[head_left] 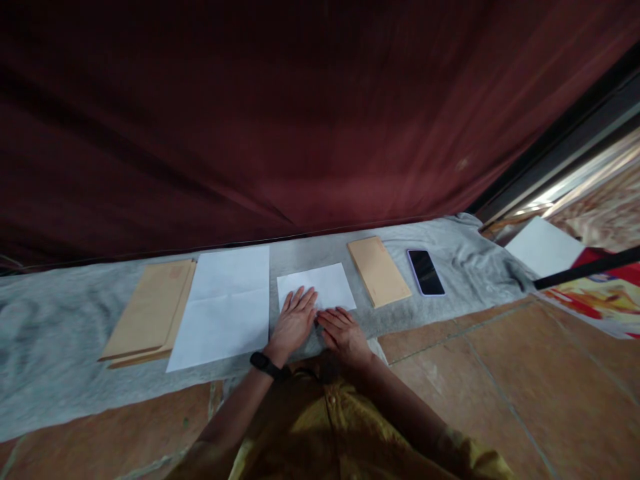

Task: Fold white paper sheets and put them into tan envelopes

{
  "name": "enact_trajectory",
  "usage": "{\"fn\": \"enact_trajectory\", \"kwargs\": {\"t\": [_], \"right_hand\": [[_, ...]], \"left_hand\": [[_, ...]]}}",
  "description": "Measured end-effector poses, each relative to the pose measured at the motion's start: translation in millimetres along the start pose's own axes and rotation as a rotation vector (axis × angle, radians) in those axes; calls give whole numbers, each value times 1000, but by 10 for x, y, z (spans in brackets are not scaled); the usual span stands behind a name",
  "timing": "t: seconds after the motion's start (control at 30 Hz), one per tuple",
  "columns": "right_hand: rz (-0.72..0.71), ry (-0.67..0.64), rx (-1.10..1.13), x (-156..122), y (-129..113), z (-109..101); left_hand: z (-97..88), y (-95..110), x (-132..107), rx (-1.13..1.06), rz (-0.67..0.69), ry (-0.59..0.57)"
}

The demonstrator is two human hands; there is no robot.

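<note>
A small white sheet of paper point(327, 283), which looks folded, lies flat in front of me on a grey cloth. My left hand point(295, 320) rests on its left part, fingers stretched out, with a black band on the wrist. At the paper's near edge lies my right hand point(345, 335), its fingers extended and touching the edge. Neither hand grips anything. To the left is a larger white sheet point(225, 307) with a faint crease across it. Right of the small paper sits a stack of tan envelopes point(380, 270).
Larger brown envelopes point(147, 310) lie at the left. A phone point(426, 272) with a dark screen lies right of the tan stack. The grey cloth point(47, 340) runs along a dark red curtain point(320, 133). Tiled floor point(465, 380) and a colourful printed bag point(600, 300) are at the right.
</note>
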State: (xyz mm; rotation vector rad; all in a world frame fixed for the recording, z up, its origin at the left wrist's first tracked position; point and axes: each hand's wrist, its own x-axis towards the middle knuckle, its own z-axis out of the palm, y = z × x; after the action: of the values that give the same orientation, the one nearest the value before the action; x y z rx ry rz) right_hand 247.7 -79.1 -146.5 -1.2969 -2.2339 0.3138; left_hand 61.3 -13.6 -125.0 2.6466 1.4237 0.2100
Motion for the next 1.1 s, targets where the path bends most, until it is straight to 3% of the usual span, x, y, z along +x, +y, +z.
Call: {"fn": "enact_trajectory", "kwargs": {"t": [0.23,0.63,1.1], "right_hand": [[15,-12,74,-2,-2,-29],[53,16,168,-205,-56,-37],[192,71,157,-336,-152,0]], "left_hand": [[-35,-21,-40,-39,43,-5],[13,-258,569,18,-89,6],[-215,-312,983,-58,-171,-75]]}}
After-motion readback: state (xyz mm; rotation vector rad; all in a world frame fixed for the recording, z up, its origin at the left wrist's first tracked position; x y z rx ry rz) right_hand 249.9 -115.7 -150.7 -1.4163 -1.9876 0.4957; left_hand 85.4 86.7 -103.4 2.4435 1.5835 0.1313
